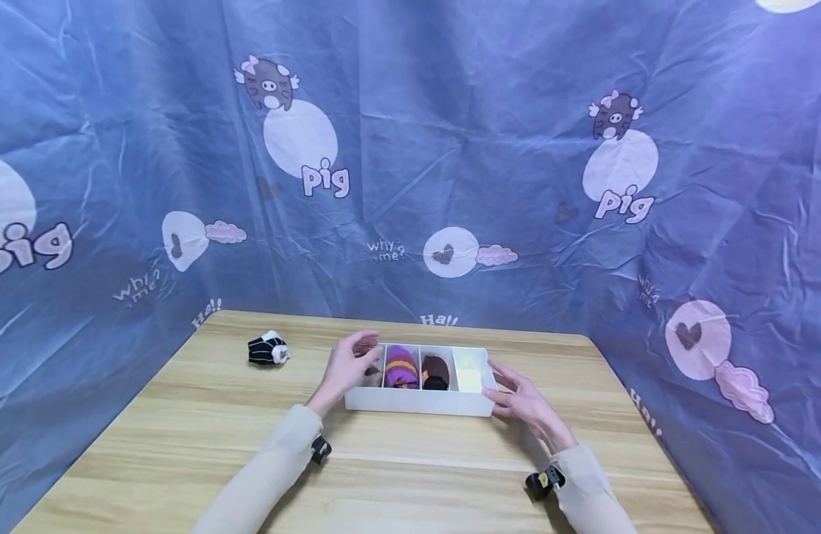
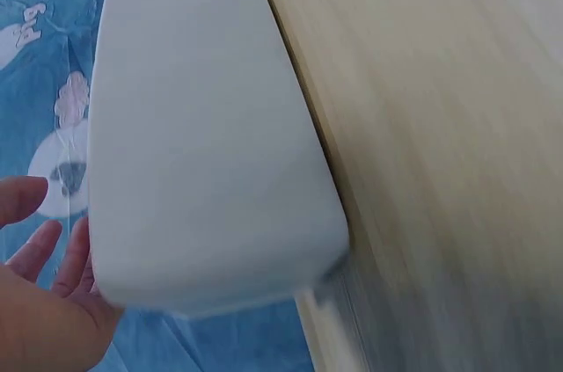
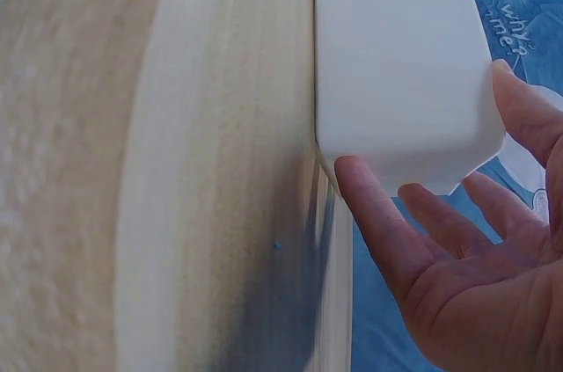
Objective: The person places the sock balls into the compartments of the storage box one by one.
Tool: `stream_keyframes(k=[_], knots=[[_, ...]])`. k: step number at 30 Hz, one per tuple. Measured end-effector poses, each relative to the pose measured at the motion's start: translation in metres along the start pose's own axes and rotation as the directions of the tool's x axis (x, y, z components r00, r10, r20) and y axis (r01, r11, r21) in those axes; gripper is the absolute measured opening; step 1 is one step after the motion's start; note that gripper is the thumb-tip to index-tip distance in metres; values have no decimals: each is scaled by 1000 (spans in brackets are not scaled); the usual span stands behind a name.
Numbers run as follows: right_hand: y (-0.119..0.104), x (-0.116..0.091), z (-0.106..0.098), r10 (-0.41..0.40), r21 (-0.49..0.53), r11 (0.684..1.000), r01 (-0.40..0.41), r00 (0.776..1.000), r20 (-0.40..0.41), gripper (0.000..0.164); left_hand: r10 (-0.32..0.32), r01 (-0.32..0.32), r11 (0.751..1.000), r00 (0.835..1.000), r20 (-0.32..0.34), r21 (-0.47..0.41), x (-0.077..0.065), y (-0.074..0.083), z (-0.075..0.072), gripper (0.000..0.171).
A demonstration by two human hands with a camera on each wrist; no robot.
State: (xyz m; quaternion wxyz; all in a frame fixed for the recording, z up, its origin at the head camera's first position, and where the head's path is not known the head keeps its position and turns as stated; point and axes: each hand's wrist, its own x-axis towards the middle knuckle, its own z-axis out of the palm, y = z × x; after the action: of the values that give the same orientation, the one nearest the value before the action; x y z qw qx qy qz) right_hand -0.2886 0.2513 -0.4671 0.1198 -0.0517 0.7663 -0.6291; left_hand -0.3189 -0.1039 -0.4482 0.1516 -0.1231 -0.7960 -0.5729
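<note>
A long white divided box [image 1: 420, 402] stands on the wooden table, with rolled socks in its compartments. A purple and orange striped sock [image 1: 401, 366] and a dark brown one [image 1: 435, 371] sit in the middle; something dark grey-brown [image 1: 373, 371] lies in the leftmost, partly hidden by a hand. My left hand [image 1: 350, 363] is over the box's left end, fingers loosely bent above that compartment; nothing shows between them in the left wrist view. My right hand [image 1: 520, 400] rests against the right end, its extended fingers [image 3: 378, 214] spread along the end wall.
A black sock with white stripes and a white part [image 1: 268, 348] lies at the back left of the table [image 1: 183, 445]. A blue printed curtain [image 1: 410, 148] hangs behind and along both sides of the table.
</note>
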Motion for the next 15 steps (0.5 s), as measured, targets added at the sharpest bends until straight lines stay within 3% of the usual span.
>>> stream_keyframes(k=[15], knots=[[1, -1, 0, 12, 2, 1000, -12, 1000, -14, 79, -93, 94, 995, 996, -11, 31, -2, -22, -43, 36]])
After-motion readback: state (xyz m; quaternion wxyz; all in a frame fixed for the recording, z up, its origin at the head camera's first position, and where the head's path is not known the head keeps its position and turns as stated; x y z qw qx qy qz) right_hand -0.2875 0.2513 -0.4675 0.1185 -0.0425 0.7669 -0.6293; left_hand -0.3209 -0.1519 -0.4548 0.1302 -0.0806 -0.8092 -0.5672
